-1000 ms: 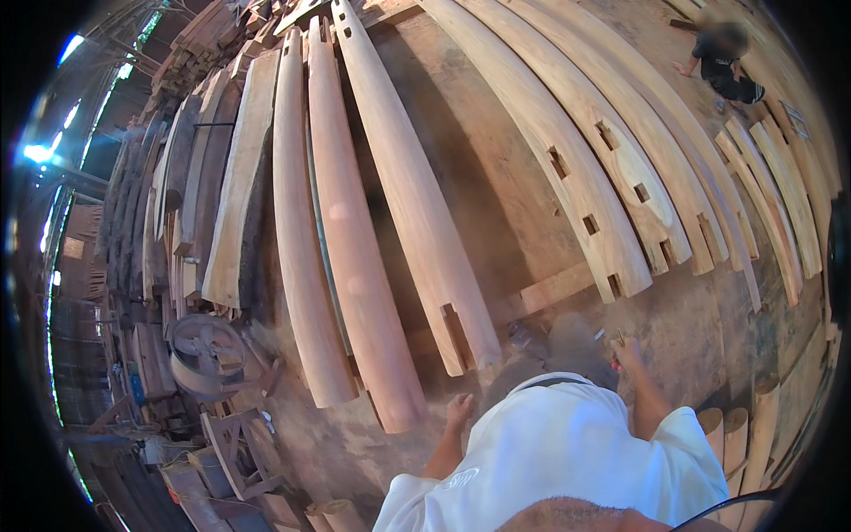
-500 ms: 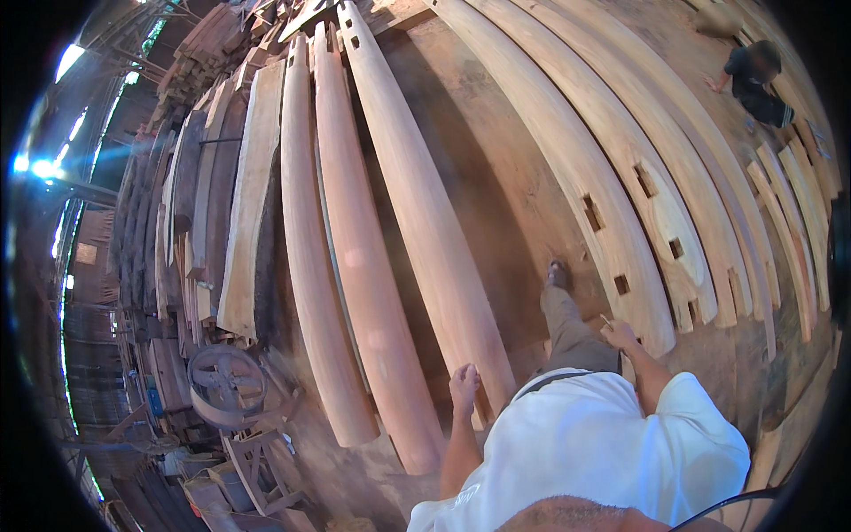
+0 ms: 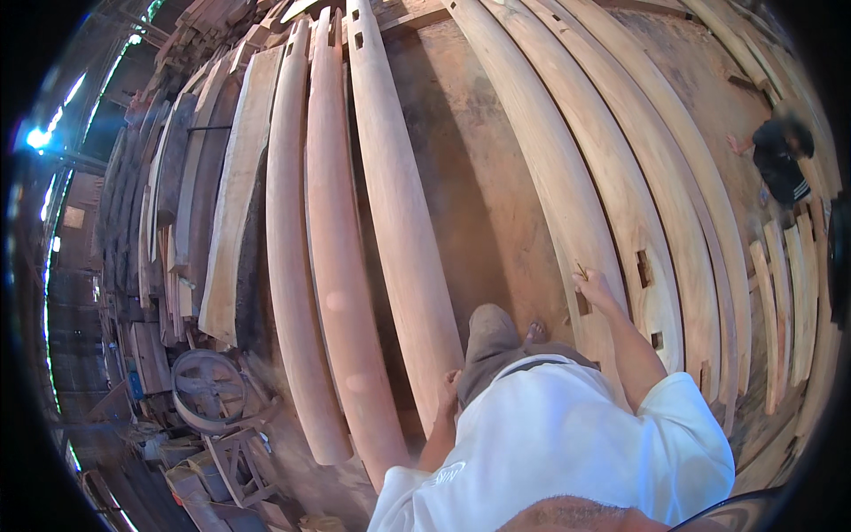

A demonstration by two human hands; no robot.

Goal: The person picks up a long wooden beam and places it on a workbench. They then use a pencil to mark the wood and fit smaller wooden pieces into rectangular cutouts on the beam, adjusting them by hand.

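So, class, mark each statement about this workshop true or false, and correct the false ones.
1. The right hand holds a thin stick. True.
2. The left hand rests on a spoked wheel. False: the left hand is beside the trousers.
3. The spoked wheel is on the picture's left side. True.
4. The shirt is black. False: the shirt is white.
5. Another person is at the picture's right side. True.
6. No wooden beams have holes. False: several wooden beams have rectangular holes.

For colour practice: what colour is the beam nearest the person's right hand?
Pale tan: the beam shows best in the head view.
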